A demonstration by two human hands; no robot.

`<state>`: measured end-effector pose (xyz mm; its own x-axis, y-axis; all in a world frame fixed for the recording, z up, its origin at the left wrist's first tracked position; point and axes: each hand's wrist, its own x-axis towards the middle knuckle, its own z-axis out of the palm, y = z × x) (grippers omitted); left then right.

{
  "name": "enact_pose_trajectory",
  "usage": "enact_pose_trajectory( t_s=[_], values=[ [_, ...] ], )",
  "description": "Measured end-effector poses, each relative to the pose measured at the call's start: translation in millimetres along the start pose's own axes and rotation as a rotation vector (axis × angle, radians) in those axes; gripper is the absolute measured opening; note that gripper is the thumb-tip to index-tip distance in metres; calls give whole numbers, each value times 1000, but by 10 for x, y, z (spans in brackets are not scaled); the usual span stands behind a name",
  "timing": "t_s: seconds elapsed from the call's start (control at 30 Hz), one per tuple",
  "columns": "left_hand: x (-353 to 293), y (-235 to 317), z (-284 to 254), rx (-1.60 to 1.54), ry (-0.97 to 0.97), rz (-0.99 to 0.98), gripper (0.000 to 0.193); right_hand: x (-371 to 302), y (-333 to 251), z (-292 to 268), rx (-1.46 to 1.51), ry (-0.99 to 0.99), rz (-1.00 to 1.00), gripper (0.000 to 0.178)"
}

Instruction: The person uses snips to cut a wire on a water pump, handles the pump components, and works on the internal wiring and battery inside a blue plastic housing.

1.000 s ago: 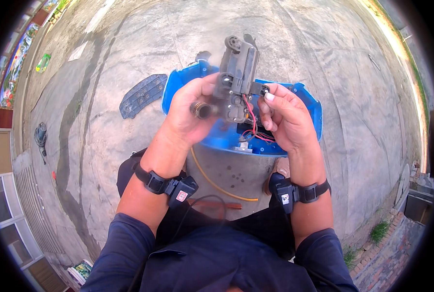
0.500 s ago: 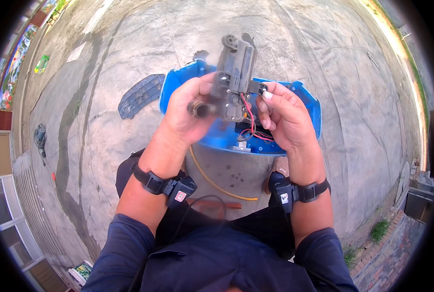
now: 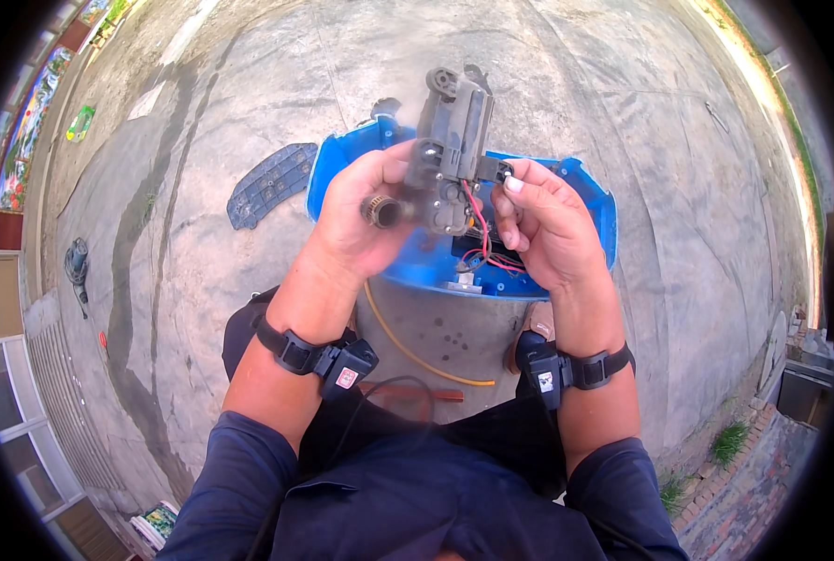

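A dark grey pump-like motor unit (image 3: 454,126) with screws and a ribbed pipe fitting (image 3: 378,211) is held up in front of me. My left hand (image 3: 356,210) grips it from the left side, and that palm lies behind the fitting. At its right, my right hand (image 3: 553,220) pinches a small black tab (image 3: 496,169) between thumb and forefinger. Red and black wires (image 3: 481,245) hang from the unit down into a blue plastic housing (image 3: 581,187) that lies on the ground beneath my hands. Part of the housing's inside is hidden by the unit and my hands.
A dark curved slotted panel (image 3: 272,184) lies left of the housing. A yellow hose (image 3: 417,353) curves between my feet, near a reddish bar (image 3: 440,395). A dark tool-like object (image 3: 77,271) rests far left on the grey sheeted ground (image 3: 697,234).
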<state>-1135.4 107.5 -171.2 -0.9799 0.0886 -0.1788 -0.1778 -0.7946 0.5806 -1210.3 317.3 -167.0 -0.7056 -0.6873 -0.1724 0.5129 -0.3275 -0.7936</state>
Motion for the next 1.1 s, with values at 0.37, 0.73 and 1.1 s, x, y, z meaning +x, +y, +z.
enact_pose_trajectory(
  t_s=[0.37,0.73,1.1],
  values=[
    [7,-2,2,-95,-28,-4,38,5,-3,7,-9,4,-4,26],
    [7,-6,-19,-108,-45,-30,39,0,6,-18,9,-2,-5,25],
    [-7,-15,51,104,88,-26,46,-1,17,-25,7,14,-5,23]
  ],
)
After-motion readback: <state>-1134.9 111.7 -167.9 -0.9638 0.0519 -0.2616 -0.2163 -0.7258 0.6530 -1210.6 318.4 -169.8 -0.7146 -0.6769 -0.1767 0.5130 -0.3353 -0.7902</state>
